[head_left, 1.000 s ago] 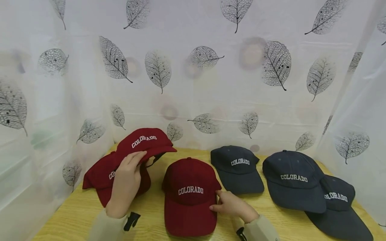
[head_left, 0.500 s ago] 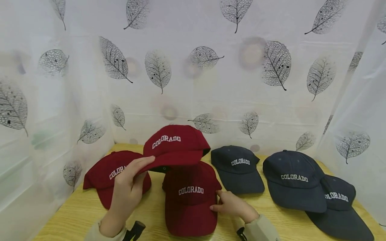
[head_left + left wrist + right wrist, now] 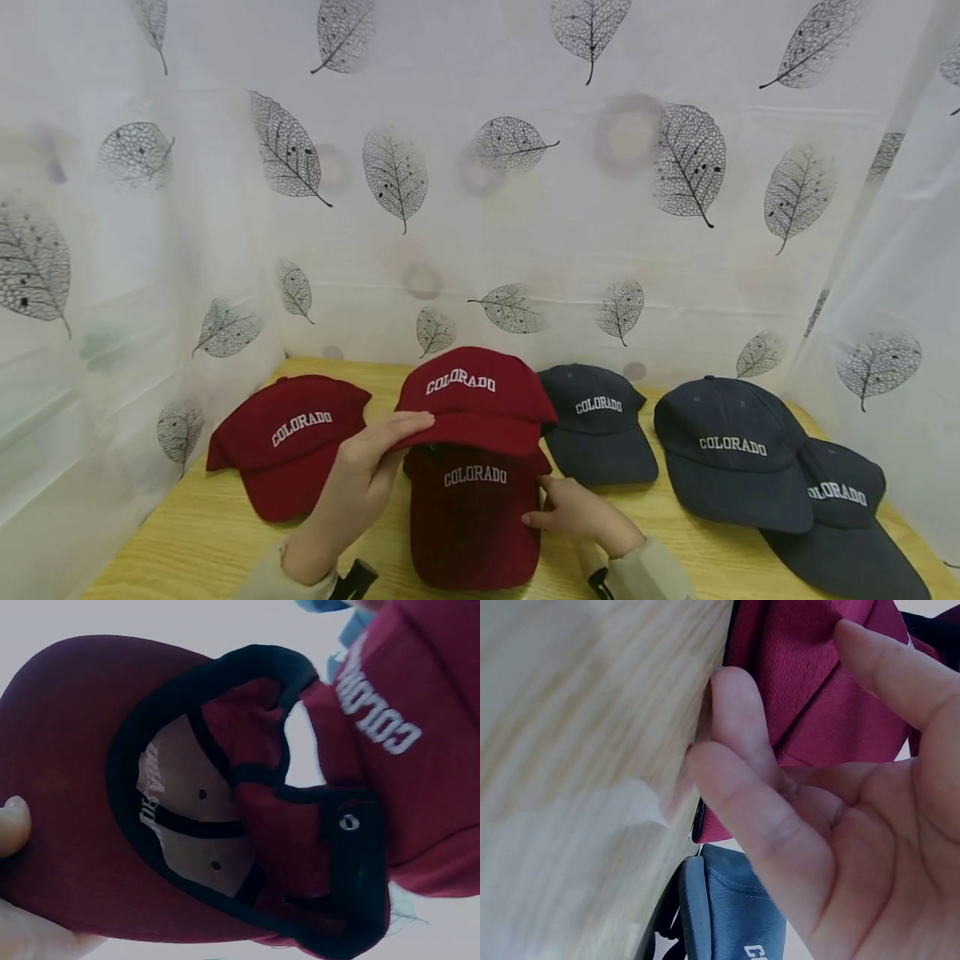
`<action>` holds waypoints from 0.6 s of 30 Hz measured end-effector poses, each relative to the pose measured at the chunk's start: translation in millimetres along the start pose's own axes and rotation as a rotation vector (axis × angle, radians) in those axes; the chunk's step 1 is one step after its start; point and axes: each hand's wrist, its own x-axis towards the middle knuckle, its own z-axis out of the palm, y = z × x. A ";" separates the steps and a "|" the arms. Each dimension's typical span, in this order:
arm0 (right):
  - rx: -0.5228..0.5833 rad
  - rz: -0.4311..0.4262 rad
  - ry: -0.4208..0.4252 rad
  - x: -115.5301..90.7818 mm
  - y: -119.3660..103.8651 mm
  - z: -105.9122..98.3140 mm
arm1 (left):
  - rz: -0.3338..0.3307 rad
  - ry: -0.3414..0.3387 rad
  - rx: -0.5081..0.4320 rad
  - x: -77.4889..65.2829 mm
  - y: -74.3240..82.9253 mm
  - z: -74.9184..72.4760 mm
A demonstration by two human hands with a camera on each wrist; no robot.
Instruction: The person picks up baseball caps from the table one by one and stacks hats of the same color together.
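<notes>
My left hand (image 3: 360, 475) holds a red baseball cap (image 3: 472, 396) by its brim, thumb below and fingers on top. The white COLORADO lettering faces me. In the left wrist view the cap's hollow underside and back strap (image 3: 356, 855) show. This cap hangs over a second red cap (image 3: 474, 533) on the table, hiding most of its crown and shading it. My right hand (image 3: 581, 512) grips that lower cap at its right side. In the right wrist view the thumb (image 3: 885, 671) touches the red cloth and other fingertips lie low, near the tabletop.
A third red cap (image 3: 292, 437) sits at the left. On the right are a small dark-blue cap (image 3: 600, 454), a larger one (image 3: 727, 417) and another (image 3: 840, 525) partly under it. Behind the wooden table (image 3: 172, 542) hangs a leaf-print curtain (image 3: 480, 242).
My left hand has carried its red cap rightward from above the left red cap, then lowered it over the middle one, levelling its tilt. The right hand stays on the middle cap.
</notes>
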 end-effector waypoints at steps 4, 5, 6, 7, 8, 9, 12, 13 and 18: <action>-0.002 0.002 -0.002 -0.1 0.5 0.5 | 0.010 -0.034 -0.005 -3.0 -4.7 10.9; -0.003 0.004 -0.003 -0.2 0.3 0.5 | 0.018 -0.041 0.001 -3.6 -6.0 13.4; -0.004 0.009 -0.004 -0.5 -0.1 0.6 | 0.025 -0.049 0.009 -4.2 -7.0 15.9; -0.006 0.012 -0.004 -0.5 -0.1 0.9 | 0.028 -0.058 0.018 -5.0 -8.1 18.0; -0.006 0.012 -0.004 -0.7 -0.3 1.0 | 0.029 -0.069 0.028 -5.7 -9.2 19.7; -0.005 0.012 -0.003 -0.8 -0.4 1.1 | 0.026 -0.081 0.038 -6.5 -10.4 21.3; -0.009 0.009 0.000 -1.1 -1.3 1.2 | -0.007 -0.127 0.067 -9.4 -13.5 24.4; -0.010 0.008 0.001 -1.0 -1.2 1.4 | -0.026 -0.150 0.072 -10.2 -14.5 24.9; -0.012 0.010 0.003 -0.9 -2.2 0.5 | -0.089 -0.283 0.056 -12.1 -18.1 25.1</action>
